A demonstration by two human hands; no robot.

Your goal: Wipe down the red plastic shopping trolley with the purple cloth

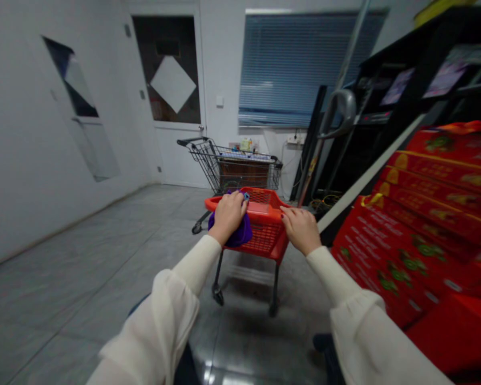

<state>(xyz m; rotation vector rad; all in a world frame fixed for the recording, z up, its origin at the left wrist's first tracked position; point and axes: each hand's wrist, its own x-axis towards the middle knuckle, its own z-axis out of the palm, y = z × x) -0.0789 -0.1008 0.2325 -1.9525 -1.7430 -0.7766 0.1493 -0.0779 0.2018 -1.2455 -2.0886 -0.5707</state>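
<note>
A red plastic shopping cart [264, 235] on dark legs with wheels stands in front of me. My left hand [229, 214] is closed over a purple cloth [240, 233] at the left end of the cart's handle. The cloth hangs down over the basket's near side. A small blue item [246, 197] shows by the left fingertips, too small to name. At the right end of the same rim, my right hand [300, 227] rests with its fingers curled on the red edge; the thumb side is partly hidden.
Behind the red cart stands a metal wire shopping cart [208, 160] near a brown cabinet [244, 174]. Stacked red printed boxes [428, 230] rise close on the right, beside a black shelf [404, 69]. A white door [180, 152] and a blue-grey window blind [280, 69] are at the back.
</note>
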